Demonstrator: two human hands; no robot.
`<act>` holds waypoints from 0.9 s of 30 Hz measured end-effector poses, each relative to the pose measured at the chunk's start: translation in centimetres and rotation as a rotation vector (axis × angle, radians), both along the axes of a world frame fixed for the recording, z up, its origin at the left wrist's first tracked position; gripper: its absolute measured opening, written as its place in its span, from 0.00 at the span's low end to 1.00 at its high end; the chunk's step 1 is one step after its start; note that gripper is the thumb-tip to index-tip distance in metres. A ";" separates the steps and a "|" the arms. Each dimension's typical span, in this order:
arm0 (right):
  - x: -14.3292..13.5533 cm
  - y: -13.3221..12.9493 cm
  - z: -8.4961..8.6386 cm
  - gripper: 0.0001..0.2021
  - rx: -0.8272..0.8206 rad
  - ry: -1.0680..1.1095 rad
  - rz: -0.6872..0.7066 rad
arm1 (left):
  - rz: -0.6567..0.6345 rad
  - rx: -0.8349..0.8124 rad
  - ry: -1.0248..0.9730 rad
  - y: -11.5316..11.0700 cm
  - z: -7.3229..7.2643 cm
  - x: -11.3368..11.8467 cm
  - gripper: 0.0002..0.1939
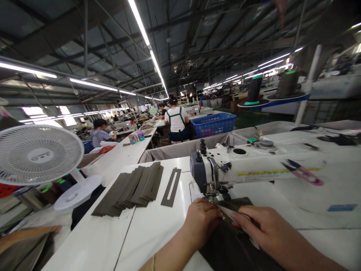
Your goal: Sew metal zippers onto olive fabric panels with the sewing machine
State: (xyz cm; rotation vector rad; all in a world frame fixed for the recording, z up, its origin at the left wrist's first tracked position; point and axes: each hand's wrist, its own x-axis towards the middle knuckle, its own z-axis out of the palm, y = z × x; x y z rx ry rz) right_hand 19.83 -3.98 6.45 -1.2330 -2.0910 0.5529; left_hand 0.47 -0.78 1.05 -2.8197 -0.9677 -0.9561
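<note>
A white sewing machine (pixel 254 158) stands in front of me, its needle area just beyond my fingers. Under it lies dark olive fabric (pixel 225 244) that hangs toward me, with a pale strip (pixel 225 212) along its upper edge. My left hand (pixel 201 218) is closed, fingers curled on the fabric close to the presser foot; its fingertips are partly hidden. My right hand (pixel 262 226) pinches the fabric and strip between thumb and fingers, to the right of the left hand. A small gold-coloured bit shows between the two hands.
Fanned stacks of olive fabric pieces (pixel 132 188) and a slotted flat frame (pixel 171 188) lie on the white table. A white fan (pixel 39 154) stands left. Pink thread snips (pixel 306 175) rest on the machine. Thread cones (pixel 254 90), a blue basket (pixel 213 126) and co-workers are beyond.
</note>
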 end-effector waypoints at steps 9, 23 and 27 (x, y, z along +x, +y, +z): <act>-0.5 0.3 0.4 0.22 0.038 -0.027 -0.021 | 0.083 0.116 -0.091 -0.5 0.2 0.1 0.09; -10.0 -3.7 -6.7 0.07 0.539 -0.315 0.129 | 0.097 -0.116 -0.165 1.1 1.5 0.1 0.09; -11.5 -1.6 -8.5 0.13 0.320 -0.314 0.049 | 0.135 -0.157 -0.198 1.5 1.7 -0.4 0.08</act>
